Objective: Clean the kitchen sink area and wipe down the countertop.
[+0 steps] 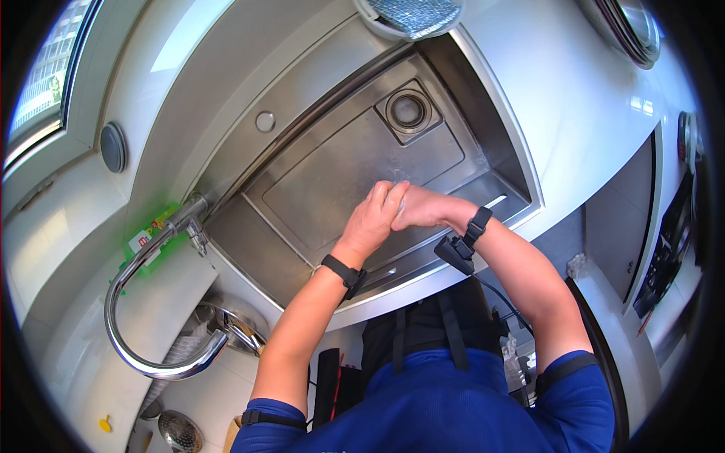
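Observation:
My left hand (371,218) and my right hand (423,206) are clasped together over a stainless steel sink (334,164). The left fingers wrap over the right hand, whose own fingertips are mostly hidden. Both look wet, with a little whitish film where they meet; no other object shows between them. Beyond them, a round drain with a strainer (409,110) sits in the far corner of the basin. A chrome gooseneck faucet (113,294) rises at the left, its spout turned away from the basin. Each wrist wears a black strap.
A pale bowl (385,28) holding a silvery-blue scrubbing cloth (416,14) stands at the sink's far edge. Stacked metal pans (628,34) lie at the far right. Behind the faucet is a green package (150,240). Lower left are a metal pot (241,317) and a perforated ladle (180,430).

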`<state>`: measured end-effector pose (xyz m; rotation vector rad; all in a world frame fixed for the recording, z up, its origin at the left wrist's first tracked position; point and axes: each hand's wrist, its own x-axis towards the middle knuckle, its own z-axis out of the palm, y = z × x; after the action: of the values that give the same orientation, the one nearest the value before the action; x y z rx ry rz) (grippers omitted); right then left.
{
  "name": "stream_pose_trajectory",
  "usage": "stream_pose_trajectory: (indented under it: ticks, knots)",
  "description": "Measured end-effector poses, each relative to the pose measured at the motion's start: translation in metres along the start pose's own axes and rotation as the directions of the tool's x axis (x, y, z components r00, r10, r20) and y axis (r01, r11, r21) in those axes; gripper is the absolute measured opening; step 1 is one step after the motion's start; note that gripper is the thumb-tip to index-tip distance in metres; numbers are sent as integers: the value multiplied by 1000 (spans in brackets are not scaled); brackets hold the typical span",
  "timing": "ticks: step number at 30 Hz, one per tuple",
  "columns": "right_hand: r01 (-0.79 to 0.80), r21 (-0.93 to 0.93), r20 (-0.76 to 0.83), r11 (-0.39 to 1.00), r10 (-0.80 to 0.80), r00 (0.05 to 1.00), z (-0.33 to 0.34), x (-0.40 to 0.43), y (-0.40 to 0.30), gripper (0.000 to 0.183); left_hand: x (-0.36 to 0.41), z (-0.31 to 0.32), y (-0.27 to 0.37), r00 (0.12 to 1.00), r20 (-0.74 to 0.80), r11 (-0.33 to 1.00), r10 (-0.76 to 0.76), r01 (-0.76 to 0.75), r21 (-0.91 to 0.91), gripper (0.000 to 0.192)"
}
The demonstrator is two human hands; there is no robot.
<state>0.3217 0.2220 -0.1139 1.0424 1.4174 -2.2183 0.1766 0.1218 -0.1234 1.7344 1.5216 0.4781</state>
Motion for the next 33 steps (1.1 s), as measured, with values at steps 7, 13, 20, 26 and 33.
stream_pose_trajectory:
  ticks: [7,13,20,26,33]
  knots:
    - [-163,-474,-120,865,120,986,-21,-1,21,27,32,18,10,964,211,985,-162,147,86,29]
    - [-277,-592,-278,757,132,952,-23,-9,18,20,51,20,15,906,323,956,-273,219,194,23]
    - [-184,-695,-356,695,-111,928,-25,-3,30,14,65,17,16,820,351,883,-452,467,44,27]
    - [-221,-476,-509,851,-62,859,-33,1,30,36,53,23,-4,884,150,709,-443,447,-545,45]
    - [15,665,-153,746,117,981,-52,-16,13,69,49,19,1,836,40,328,-547,258,-909,41]
